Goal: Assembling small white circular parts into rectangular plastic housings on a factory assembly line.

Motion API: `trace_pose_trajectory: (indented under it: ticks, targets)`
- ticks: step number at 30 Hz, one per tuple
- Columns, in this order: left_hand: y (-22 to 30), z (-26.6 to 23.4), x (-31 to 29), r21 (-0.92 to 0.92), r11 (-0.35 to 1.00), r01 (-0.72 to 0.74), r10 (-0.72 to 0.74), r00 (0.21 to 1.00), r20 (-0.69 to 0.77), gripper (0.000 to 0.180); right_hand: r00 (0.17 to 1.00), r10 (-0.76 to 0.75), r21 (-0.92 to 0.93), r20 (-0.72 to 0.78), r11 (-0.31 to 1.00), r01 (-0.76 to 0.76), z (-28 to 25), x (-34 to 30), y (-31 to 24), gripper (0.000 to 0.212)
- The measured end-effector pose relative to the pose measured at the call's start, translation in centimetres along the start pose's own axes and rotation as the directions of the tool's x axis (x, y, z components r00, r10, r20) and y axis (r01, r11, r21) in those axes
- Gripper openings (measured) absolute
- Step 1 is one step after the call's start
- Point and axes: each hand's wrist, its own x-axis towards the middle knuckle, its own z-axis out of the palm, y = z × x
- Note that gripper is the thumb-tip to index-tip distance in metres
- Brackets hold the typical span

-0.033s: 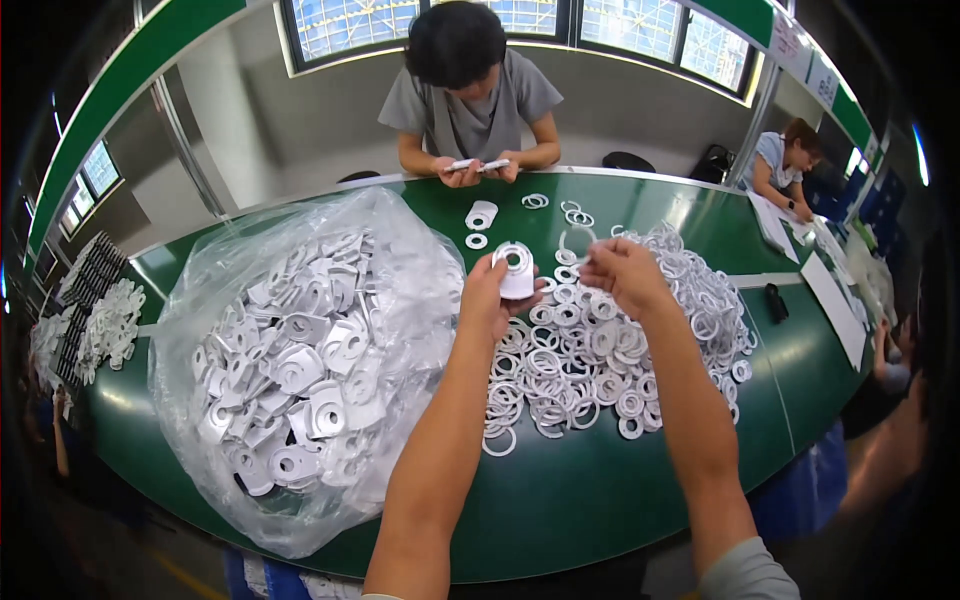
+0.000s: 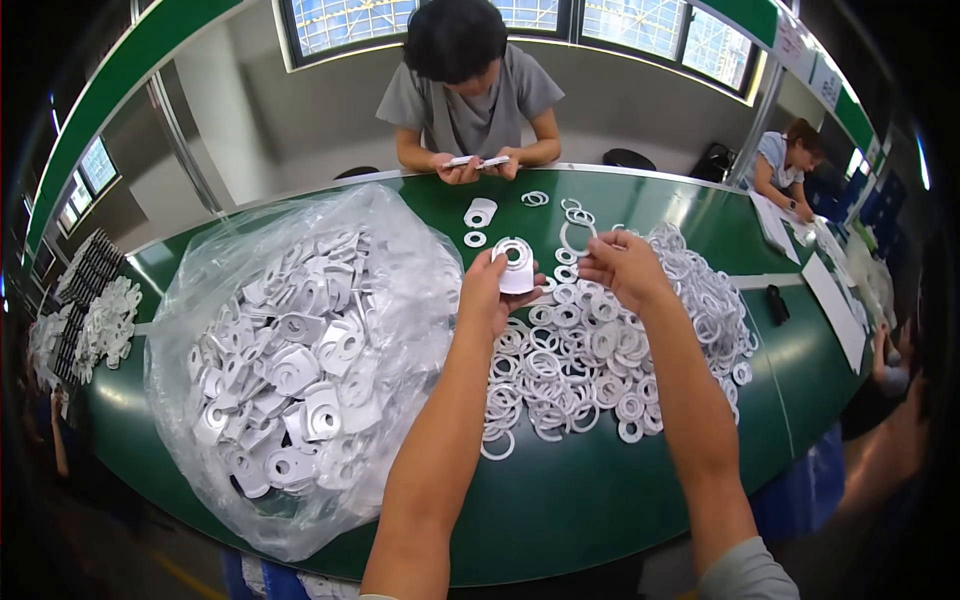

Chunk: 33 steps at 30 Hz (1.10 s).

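Note:
My left hand [image 2: 492, 292] is closed on a white plastic plate [image 2: 516, 280] with a round hole and a raised rim, its ringed face up. To its right, the fingers of my right hand [image 2: 622, 266] pinch a thin white ring [image 2: 565, 241], held apart from the plate. Beneath and beside my right forearm spreads a pile of white rings [image 2: 600, 345], thin and wide ones mixed. Left of my left forearm, a clear plastic bag [image 2: 190, 440] lies spread out with many similar white plates [image 2: 295, 370] in it.
Past my hands, a white plate [image 2: 480, 211] and a washer-like ring [image 2: 474, 239] lie on the green table [image 2: 560, 500]. Across from me a person [image 2: 470, 100] holds white parts. Another person [image 2: 785, 170] sits at the far right. A small black object [image 2: 776, 303] lies right.
My right hand has shifted slightly, and the thin ring in its fingers shows more clearly. My left hand keeps its hold on the plate, almost unmoved.

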Motion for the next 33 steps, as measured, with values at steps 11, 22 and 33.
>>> trace_pose_trajectory:
  ticks: [11,22,33]
  targets:
    - [-1.0,-2.5,9.5,-0.104,0.994,-0.043,0.026,0.988,-0.154,0.028,0.911,0.382,-0.2,0.155,0.915,-0.349,1.3,15.5,0.9,0.014]
    - [-2.2,-1.3,17.6,-0.014,0.996,0.091,-0.092,0.978,-0.188,0.059,0.865,0.473,0.025,0.169,0.875,-0.484,-2.9,22.6,4.3,0.017]
    - [-4.0,-0.8,22.2,0.074,0.978,0.193,-0.175,0.965,-0.194,0.065,0.815,0.573,-0.065,0.083,0.82,-0.569,-4.9,26.3,6.7,0.013]
